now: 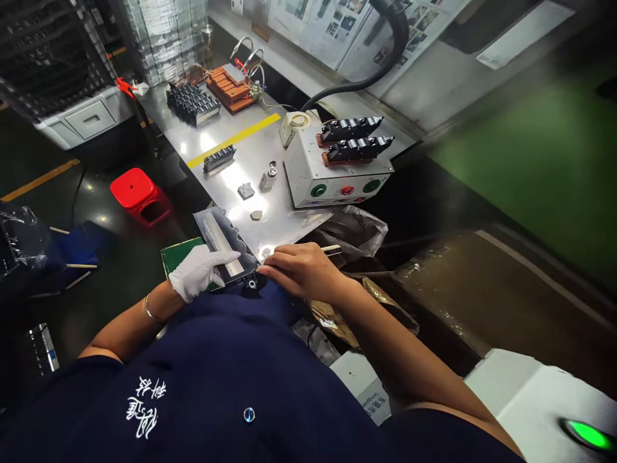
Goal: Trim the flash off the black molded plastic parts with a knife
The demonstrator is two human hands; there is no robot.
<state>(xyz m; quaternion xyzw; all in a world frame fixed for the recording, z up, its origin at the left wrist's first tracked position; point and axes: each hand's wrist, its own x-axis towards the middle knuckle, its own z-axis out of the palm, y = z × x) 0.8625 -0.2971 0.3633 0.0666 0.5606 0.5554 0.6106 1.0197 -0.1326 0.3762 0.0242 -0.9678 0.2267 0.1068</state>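
Note:
My left hand, in a white glove, grips a long dark grey moulded part with scalloped edges and a pale flat strip along it. The thumb lies across the strip. My bare right hand is closed, its fingertips pinched together at the near right end of the part. What they pinch is hidden. A thin pale stick-like piece shows just beyond the knuckles; whether it is in the hand I cannot tell. Beneath the left hand is a green board with a yellow edge.
On the metal table stand a black ridged part, a small metal container, grey pieces and a white control box bearing black parts. Farther back are an orange fixture and black parts. A red stool stands left.

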